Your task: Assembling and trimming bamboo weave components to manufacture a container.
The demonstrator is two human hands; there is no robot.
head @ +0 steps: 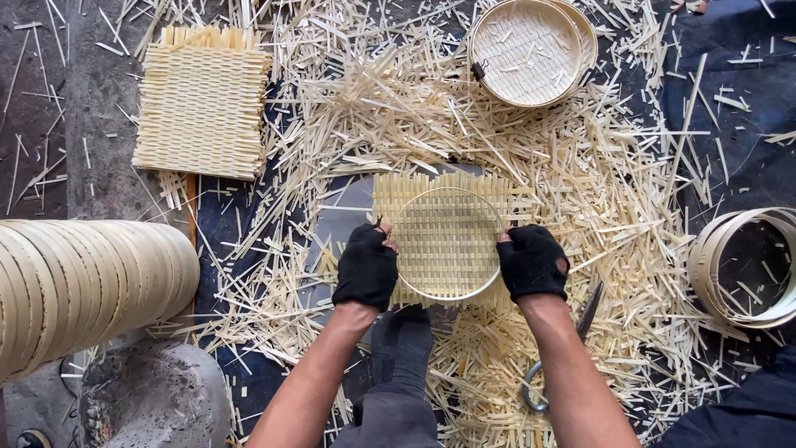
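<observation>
Bamboo, pale and straw-coloured, makes up the woven mat (444, 236) at the middle of the scene: a roughly square panel of flat strips in a tight basket weave, its loose ends sticking out raggedly along the top and right edges. A thin round hoop (447, 245) of the same wood lies on the mat, ringing most of the weave.

Both hands wear black fingerless gloves. The left hand (366, 267) clasps the hoop's left rim, fingers curled onto it; the right hand (532, 263) clasps the right rim the same way, pressing hoop and mat together.

Beneath the mat spreads a thick litter of bamboo offcuts (597, 207) over a dark blue sheet (738, 75). Up and to the left of the mat lies a stack of woven panels (201, 101); up and to its right, a finished round tray (529, 51). Far left of the mat lies a row of stacked hoops (79, 286), far right a few loose rings (742, 265). Scissors (564, 357) lie just below the mat's right side, beside the right forearm.
</observation>
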